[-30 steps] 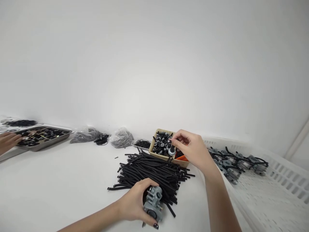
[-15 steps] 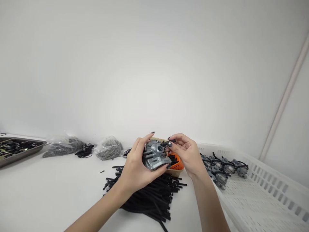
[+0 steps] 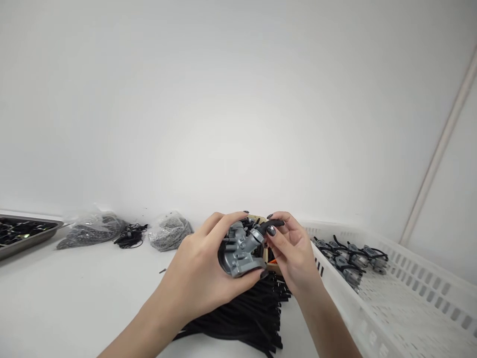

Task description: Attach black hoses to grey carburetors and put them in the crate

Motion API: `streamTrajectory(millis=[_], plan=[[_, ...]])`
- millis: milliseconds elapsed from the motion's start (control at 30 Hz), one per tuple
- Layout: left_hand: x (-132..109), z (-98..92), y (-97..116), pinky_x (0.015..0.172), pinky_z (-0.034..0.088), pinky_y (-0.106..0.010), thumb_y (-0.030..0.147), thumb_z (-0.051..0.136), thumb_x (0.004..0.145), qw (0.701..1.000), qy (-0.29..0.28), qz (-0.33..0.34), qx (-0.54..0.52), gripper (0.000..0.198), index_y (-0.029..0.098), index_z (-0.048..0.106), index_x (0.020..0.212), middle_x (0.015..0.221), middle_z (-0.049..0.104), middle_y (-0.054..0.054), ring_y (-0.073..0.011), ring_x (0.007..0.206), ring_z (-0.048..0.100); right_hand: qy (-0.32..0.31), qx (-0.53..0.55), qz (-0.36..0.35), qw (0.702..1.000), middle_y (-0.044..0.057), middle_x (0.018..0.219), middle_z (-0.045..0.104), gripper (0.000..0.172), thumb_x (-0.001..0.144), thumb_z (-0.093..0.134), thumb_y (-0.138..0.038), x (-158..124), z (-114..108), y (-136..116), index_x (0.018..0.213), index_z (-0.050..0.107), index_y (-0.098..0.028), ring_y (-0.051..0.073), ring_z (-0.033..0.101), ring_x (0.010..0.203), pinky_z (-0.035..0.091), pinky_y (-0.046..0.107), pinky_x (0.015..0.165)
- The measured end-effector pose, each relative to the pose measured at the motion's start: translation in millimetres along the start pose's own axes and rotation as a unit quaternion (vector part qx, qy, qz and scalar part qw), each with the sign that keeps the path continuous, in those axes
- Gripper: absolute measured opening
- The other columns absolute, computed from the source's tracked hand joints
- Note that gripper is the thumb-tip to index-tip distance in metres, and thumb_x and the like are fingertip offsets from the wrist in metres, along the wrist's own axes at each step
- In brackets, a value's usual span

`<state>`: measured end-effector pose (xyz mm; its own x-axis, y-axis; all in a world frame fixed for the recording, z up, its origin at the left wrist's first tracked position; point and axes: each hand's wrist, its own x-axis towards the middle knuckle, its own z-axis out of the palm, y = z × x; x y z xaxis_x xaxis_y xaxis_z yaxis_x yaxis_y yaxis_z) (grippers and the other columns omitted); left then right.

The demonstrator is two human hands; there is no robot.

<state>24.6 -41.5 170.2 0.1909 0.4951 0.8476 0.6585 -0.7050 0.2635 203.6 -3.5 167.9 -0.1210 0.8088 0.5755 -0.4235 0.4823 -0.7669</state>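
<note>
My left hand (image 3: pixel 206 263) is wrapped round a grey metal carburetor (image 3: pixel 242 253), thumb along its lower flange and fingers over the top. A short black rubber hose (image 3: pixel 274 224) lies at the carburetor's upper right, by its round opening. Thumb and fingers of my right hand (image 3: pixel 292 246) pinch this hose; whether its end is fixed to the carburetor is hidden. Below the hands a thick pile of black rubber tubes (image 3: pixel 238 318) lies on the white table (image 3: pixel 93 298).
A white plastic crate (image 3: pixel 402 303) at the right holds several carburetors (image 3: pixel 348 263) with black hoses. Behind my hands is a partly hidden small container (image 3: pixel 275 268). Plastic bags of small parts (image 3: pixel 93 228), a black cord bundle (image 3: pixel 130 235) and a metal tray (image 3: pixel 33 237) line the wall.
The carburetor has turned in my left hand, so its round opening now faces up and right. The hose in my right hand has moved slightly right and now arches over that opening.
</note>
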Motion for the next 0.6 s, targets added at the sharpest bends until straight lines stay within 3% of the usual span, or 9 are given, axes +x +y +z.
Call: streamTrajectory(millis=[133,267,433,600], plan=[[-1,-3.7,2,0.061,0.053,-0.028,0.032,0.079,0.066,0.999,-0.022,-0.01,-0.025,0.061,0.036,0.055,0.122,0.102,0.067,-0.001,-0.0187,0.074,0.068,-0.009,-0.051,-0.045,0.998,0.002,0.092,0.069,0.016,0.077,0.081,-0.037,-3,0,6,0.087,0.075,-0.027,0.016,0.064,0.088,0.053,0.025,0.078],[1,-2.8,6,0.063,0.053,-0.027,0.032,0.079,0.064,0.998,-0.036,-0.039,-0.034,0.058,0.035,0.055,0.117,0.103,0.068,0.0,-0.02,0.079,0.069,-0.066,-0.032,-0.006,0.997,0.006,0.116,0.071,0.016,0.082,0.076,-0.04,-4,0,9,0.091,0.076,-0.026,0.023,0.064,0.11,0.049,0.038,0.1],[4,-2.1,16,0.065,0.053,-0.03,0.034,0.074,0.068,0.99,-0.041,-0.135,-0.021,0.066,0.03,0.048,0.128,0.104,0.07,-0.003,-0.0217,0.078,0.069,-0.056,0.031,0.042,0.997,0.007,0.094,0.077,0.023,0.084,0.074,-0.043,-8,8,15,0.096,0.072,-0.024,0.022,0.07,0.1,0.05,0.04,0.099],[5,-0.8,18,0.068,0.054,-0.032,0.036,0.074,0.068,0.984,-0.058,-0.169,-0.026,0.07,0.03,0.045,0.131,0.103,0.07,-0.003,-0.0228,0.079,0.069,-0.034,0.04,0.057,0.997,0.007,0.092,0.077,0.028,0.083,0.075,-0.046,-10,12,20,0.096,0.068,-0.022,0.022,0.071,0.101,0.051,0.038,0.098]])
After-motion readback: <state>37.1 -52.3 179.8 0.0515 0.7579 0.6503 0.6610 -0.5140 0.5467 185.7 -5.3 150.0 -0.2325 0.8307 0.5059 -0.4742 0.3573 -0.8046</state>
